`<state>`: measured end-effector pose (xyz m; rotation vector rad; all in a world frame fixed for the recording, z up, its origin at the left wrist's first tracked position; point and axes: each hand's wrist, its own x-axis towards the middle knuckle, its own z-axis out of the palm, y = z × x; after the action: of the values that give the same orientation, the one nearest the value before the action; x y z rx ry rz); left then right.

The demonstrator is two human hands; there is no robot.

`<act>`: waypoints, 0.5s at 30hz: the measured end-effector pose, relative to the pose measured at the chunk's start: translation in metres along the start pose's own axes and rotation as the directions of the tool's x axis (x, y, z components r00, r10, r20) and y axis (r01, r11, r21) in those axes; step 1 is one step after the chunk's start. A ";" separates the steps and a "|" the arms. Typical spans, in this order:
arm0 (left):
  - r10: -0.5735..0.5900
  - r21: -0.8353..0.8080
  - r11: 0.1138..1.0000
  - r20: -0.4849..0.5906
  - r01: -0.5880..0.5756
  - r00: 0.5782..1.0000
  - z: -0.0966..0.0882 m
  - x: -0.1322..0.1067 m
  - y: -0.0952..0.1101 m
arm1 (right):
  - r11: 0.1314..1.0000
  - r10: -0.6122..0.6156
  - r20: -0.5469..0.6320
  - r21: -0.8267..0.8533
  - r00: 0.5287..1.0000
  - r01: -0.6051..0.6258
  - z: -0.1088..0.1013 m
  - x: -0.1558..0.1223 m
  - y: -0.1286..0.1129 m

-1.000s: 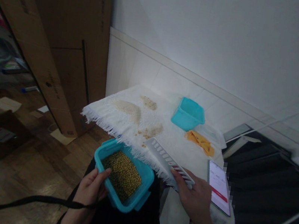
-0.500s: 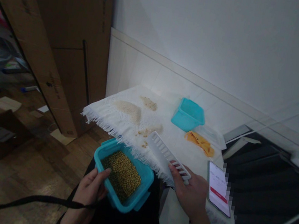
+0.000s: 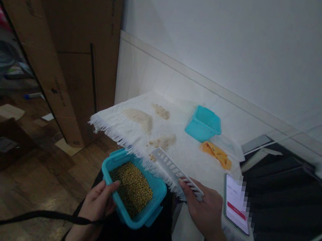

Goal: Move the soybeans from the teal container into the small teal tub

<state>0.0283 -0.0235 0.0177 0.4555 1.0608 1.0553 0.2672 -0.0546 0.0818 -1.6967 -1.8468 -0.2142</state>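
My left hand point(image 3: 99, 200) grips the near left rim of a blue plastic container point(image 3: 160, 189), its thumb over the edge. Inside lie many yellowish soybeans point(image 3: 135, 181), with darker green beans at the sides. The container is just under the fringed edge of a white cloth point(image 3: 185, 157). In my right hand point(image 3: 204, 206) is a white slotted plastic strip point(image 3: 172, 167), its far end low over the cloth's edge. A few loose soybeans point(image 3: 152, 158) lie by that end. Small heaps of pale grain point(image 3: 138, 119) and mixed bits point(image 3: 160, 111) sit farther back.
A second blue container point(image 3: 205, 124) stands at the back by the wall, near an orange cloth point(image 3: 216, 154) and a clear lid point(image 3: 230, 147). A phone point(image 3: 237, 206) lies at the right edge. A tall cardboard box point(image 3: 75, 62) stands left; a black strap point(image 3: 26, 215) crosses my left wrist.
The far end of the slotted strip has moved toward me and slightly left, drawing loose soybeans closer to the cloth's edge. My left hand and the container have barely moved.
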 end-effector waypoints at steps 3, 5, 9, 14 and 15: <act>0.008 0.021 1.000 -0.010 -0.008 1.000 0.000 -0.002 0.002 | 0.998 -0.057 0.026 0.036 0.998 0.056 -0.004 -0.002 -0.002; 0.021 0.032 0.999 -0.013 -0.020 1.000 -0.001 -0.003 0.002 | 0.997 -0.076 0.023 0.027 0.997 0.075 -0.005 -0.002 -0.003; 0.006 0.016 1.000 -0.048 -0.005 0.999 -0.001 -0.002 0.003 | 0.993 -0.013 -0.097 -0.116 0.995 0.002 -0.001 0.006 0.003; 0.031 0.006 0.999 -0.014 -0.031 0.999 -0.001 0.000 0.003 | 0.983 -0.057 -0.154 -0.181 0.986 0.028 0.010 0.014 0.011; 0.030 0.003 1.000 -0.006 -0.030 1.000 -0.001 0.000 0.003 | 0.984 -0.065 -0.143 -0.174 0.988 0.040 0.012 0.014 0.012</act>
<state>0.0257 -0.0221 0.0192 0.4720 1.0635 1.0823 0.2749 -0.0347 0.0768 -1.6964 -1.8073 -0.5205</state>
